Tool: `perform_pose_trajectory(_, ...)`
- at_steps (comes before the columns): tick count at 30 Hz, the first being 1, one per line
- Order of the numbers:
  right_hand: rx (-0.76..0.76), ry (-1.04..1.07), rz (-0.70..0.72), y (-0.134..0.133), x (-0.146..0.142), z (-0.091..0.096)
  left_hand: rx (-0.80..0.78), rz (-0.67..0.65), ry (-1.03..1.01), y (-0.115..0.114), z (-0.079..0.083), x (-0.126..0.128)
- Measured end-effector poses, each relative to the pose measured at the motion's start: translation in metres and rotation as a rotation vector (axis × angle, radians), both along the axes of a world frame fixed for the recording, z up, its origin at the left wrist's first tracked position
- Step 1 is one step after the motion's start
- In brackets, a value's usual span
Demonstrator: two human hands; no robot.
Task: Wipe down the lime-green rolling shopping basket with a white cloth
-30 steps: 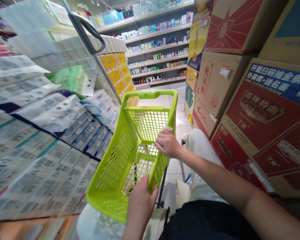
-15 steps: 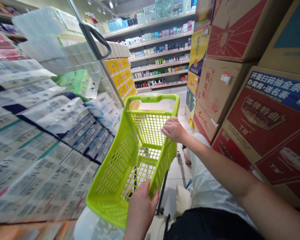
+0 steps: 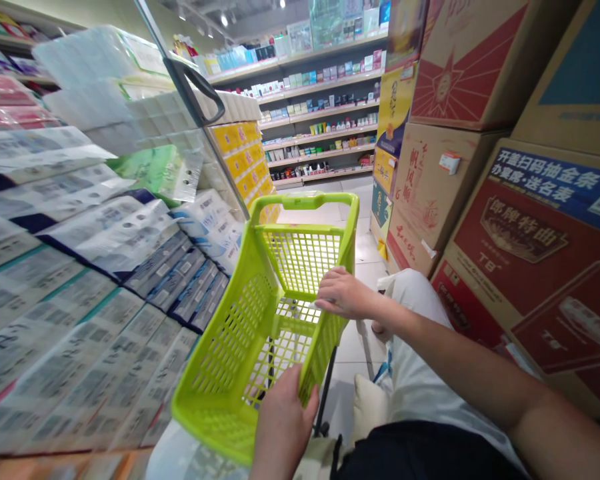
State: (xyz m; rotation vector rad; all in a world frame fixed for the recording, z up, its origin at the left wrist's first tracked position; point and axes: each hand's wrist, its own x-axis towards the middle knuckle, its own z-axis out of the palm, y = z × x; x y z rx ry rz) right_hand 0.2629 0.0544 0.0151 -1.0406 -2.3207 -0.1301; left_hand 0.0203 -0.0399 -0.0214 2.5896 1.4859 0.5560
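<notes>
A lime-green plastic shopping cart (image 3: 220, 347) with a lattice basket stands in front of me, and I see nothing lying inside it. Near the lower end of the basket, my left hand (image 3: 286, 410) is wrapped over the right-hand rim, thumb on the outer side. Farther up that same rim, my right hand (image 3: 344, 293) rests closed over the edge, palm down. The cart's push bar (image 3: 305, 200) is at the far end, away from both hands. Fingers of both hands are partly hidden.
Packs of tissue paper (image 3: 105, 227) are stacked close on the left. A metal pole with a dark loop handle (image 3: 200, 93) slants beside them. Cardboard cartons (image 3: 535, 233) rise on the right, near my knee. Shelves of small goods (image 3: 320, 110) stand across the aisle's far end.
My right hand has slid along the rim toward me. My right knee shows higher in view. The left hand and the cart have hardly moved.
</notes>
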Motion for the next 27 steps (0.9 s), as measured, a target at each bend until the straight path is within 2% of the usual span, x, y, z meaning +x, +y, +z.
perform_pose_trajectory(4,0.033,-0.001,-0.141,0.022,0.024,0.013,-0.010,0.012,-0.001,0.000,0.001,0.003)
perform_pose_trajectory(7,0.067,0.031,-0.230,0.014,0.009,0.005,-0.015,0.026,0.016,0.000,0.002,0.006)
perform_pose_trajectory(11,0.076,0.018,-0.143,-0.010,-0.022,-0.012,0.008,0.019,0.029,0.003,0.002,0.007)
perform_pose_trajectory(13,0.084,-0.025,-0.090,-0.014,-0.023,-0.014,0.023,0.004,0.022,0.005,0.000,0.006)
perform_pose_trajectory(19,0.136,-0.099,-0.131,0.022,0.027,0.008,0.030,-0.049,-0.006,0.014,-0.009,-0.003)
perform_pose_trajectory(23,0.163,-0.139,-0.186,0.043,0.060,0.024,-0.045,-0.070,-0.019,0.023,-0.004,-0.008)
perform_pose_trajectory(27,0.171,-0.158,-0.242,0.051,0.082,0.033,-0.102,-0.097,-0.036,0.039,0.002,-0.017)
